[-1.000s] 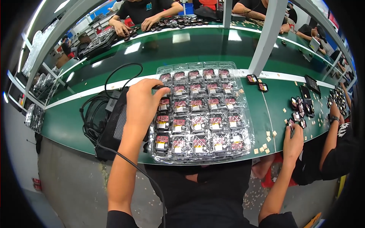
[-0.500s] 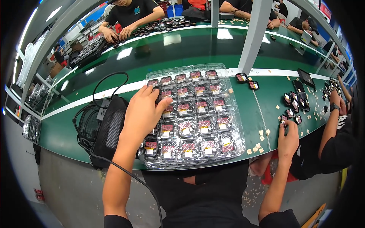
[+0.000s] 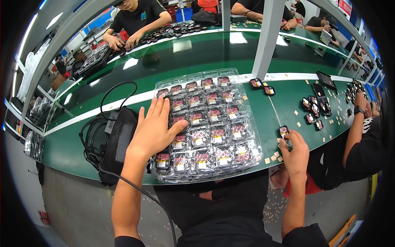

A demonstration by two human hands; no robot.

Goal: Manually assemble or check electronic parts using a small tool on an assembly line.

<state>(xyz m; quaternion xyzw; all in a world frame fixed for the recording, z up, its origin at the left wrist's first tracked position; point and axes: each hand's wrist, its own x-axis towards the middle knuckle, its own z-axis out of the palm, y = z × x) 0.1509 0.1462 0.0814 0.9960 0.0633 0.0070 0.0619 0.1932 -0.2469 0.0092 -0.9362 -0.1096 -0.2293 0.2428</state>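
A clear plastic blister tray (image 3: 250,123) lies in front of me, its pockets filled with small black square units (image 3: 199,137) that carry red, white and yellow labels. My left hand (image 3: 153,128) rests open on the tray's left side, fingers spread over the pockets. To the right of the tray, my right hand (image 3: 297,153) is closed on one black unit with a red label (image 3: 284,131), held by its near edge just above the bench. Something thin and greyish shows beside those fingers, too small to make out.
Loose black units (image 3: 311,106) and open black cases (image 3: 327,80) lie to the right, among scattered tan chips (image 3: 274,156). Left of the tray sits a black mesh bag (image 3: 120,140) with coiled cable. A grey post (image 3: 268,45) rises behind. Other people work around the green bench.
My right hand has come left toward the tray from the group of loose units, bringing one unit with it. My left hand stays on the tray, its fingers a little more spread.
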